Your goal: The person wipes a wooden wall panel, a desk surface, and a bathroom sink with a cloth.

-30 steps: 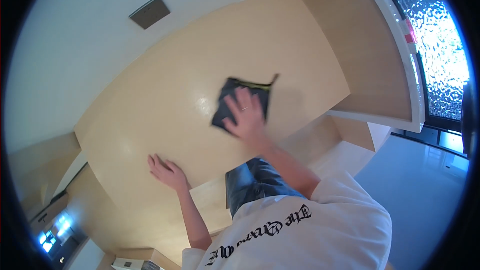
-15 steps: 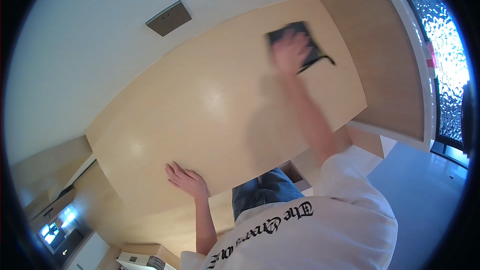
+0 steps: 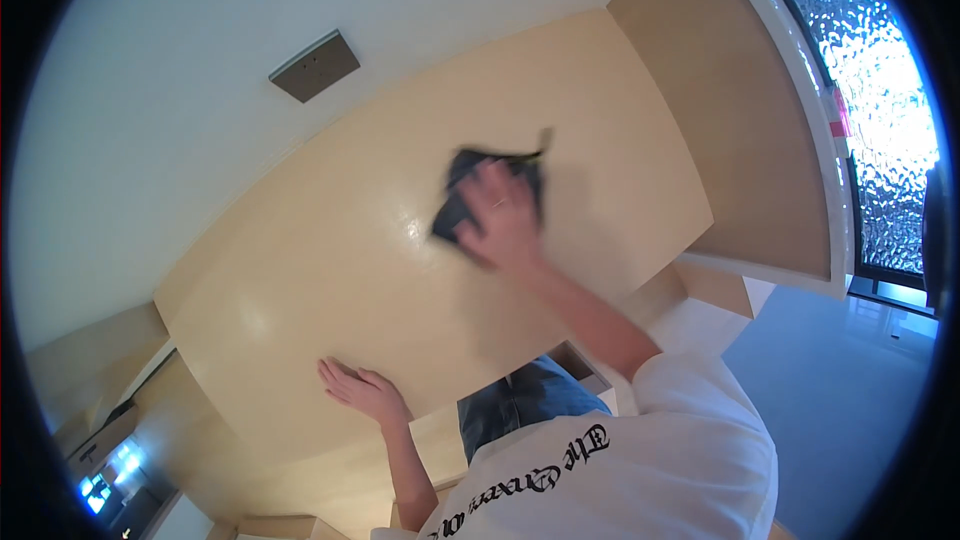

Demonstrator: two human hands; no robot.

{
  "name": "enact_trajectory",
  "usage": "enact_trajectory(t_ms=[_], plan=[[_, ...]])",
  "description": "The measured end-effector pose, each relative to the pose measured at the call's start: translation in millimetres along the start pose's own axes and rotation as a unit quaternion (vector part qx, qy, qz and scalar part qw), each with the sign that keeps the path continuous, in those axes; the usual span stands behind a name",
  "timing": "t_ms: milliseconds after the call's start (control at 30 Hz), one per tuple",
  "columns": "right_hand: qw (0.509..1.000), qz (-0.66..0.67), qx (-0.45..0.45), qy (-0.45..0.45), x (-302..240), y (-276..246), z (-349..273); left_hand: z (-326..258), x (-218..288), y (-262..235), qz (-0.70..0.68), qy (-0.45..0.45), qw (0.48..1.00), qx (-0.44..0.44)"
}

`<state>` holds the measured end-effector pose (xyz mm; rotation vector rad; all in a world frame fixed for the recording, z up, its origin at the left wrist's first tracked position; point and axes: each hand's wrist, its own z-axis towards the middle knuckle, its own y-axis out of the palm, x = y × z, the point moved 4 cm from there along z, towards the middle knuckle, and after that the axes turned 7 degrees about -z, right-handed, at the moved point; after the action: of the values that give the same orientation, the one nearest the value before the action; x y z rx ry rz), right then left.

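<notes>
Cloth [image 3: 453,219]: dark, pressed near the middle of the bench [image 3: 320,270]; possibly folded, though blurred.
Right hand [image 3: 507,227]: laid over the cloth, fingers spread.
Left hand [image 3: 372,397]: rested at the bench's near edge, leftward, fingers held close together.

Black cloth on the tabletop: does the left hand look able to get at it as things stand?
Probably yes: no object shows between the left hand and the black cloth on the tabletop, and the cloth's left corner sticks out, though the right hand covers its middle.
</notes>
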<state>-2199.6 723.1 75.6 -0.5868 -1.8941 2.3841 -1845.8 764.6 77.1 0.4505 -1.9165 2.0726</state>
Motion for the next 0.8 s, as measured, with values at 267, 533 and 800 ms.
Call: enact_trajectory(t_ms=[267, 533, 800], plan=[[0.965, -0.177, 0.032, 0.192, 254, -22, 125, 4, 6, 4, 0.046, -0.001, 0.997, -0.056], [0.884, -0.230, 0.087, 0.398, 268, -9, 197, 3, 14, 4, 0.084, 0.016, 0.993, -0.078], [0.995, 0.010, -0.055, -0.085, -151, 52, 50, 5, 10, 1, 0.057, -0.001, 0.996, -0.074]])
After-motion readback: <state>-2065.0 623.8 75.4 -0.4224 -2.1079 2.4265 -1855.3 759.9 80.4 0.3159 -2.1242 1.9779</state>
